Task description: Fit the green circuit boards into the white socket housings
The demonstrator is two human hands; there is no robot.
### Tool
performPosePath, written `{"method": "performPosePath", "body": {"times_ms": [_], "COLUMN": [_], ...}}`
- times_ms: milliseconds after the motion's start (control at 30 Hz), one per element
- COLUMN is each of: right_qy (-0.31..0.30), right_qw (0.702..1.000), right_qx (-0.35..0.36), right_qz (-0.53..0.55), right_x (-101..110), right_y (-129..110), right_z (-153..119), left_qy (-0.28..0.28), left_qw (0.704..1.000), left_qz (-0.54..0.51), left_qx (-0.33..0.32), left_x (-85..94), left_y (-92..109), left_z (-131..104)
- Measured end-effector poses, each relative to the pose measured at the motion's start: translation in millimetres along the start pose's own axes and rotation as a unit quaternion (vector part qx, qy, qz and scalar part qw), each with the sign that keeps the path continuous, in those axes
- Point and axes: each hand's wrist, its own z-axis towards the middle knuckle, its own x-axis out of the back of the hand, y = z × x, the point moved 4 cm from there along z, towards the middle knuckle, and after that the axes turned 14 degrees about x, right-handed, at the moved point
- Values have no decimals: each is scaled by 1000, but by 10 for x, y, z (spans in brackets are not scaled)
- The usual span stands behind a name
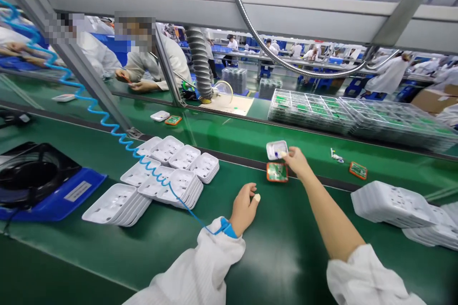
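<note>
Right hand (296,162) on small tray (276,149), circuit board (276,172) just before it; tray stacks (161,176) left.

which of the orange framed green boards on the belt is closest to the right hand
The orange-framed board directly below the right hand, beside the small white case it touches. The other two lie farther off, one right, one upper left.

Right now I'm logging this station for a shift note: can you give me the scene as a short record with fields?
right hand: reaching forward, fingers on a small white housing
beside it: green circuit board in an orange frame, touching the hand
left hand: resting loosely closed on the green belt, holding nothing
left wrist: blue strap on a coiled cord
left of hands: stacks of white trays
right edge: more white stacks
</note>
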Motion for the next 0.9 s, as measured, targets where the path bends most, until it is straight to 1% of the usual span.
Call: {"method": "performPosePath", "body": {"times_ms": [67, 133, 233, 367, 467, 533, 600, 700, 800, 900], "right_qy": [23, 24, 29, 71, 82, 71, 56, 28, -8, -37], "right_qw": [998, 992, 978, 941, 919, 917, 923, 944, 966, 978], "right_qx": [-28, -58, -121, -231, -279, -285, -262, -184, -79, 28], "right_qz": [-59, -107, -168, -239, -265, -271, -275, -271, -245, -202], "right_x": [113, 214, 368, 577, 663, 668, 632, 502, 310, 126], "right_y": [163, 389, 792, 1258, 1472, 1548, 1556, 1423, 1124, 711], "right_z": [262, 384, 362, 262, 312, 402, 509, 642, 671, 528], "left_qy": [-5, -4, -20, -42, -50, -55, -58, -55, -52, -39], "left_qw": [999, 995, 990, 987, 988, 988, 987, 987, 986, 989], "left_qz": [48, 86, 122, 134, 133, 135, 137, 141, 140, 125], "left_qx": [-24, -46, -69, -72, -66, -61, -59, -61, -67, -75], "left_x": [-29, -56, -108, -161, -176, -184, -192, -198, -205, -199], "left_y": [14, 47, 107, 150, 140, 120, 101, 85, 82, 69], "left_z": [-14, -36, -55, -42, -17, 1, 18, 37, 46, 58]}}
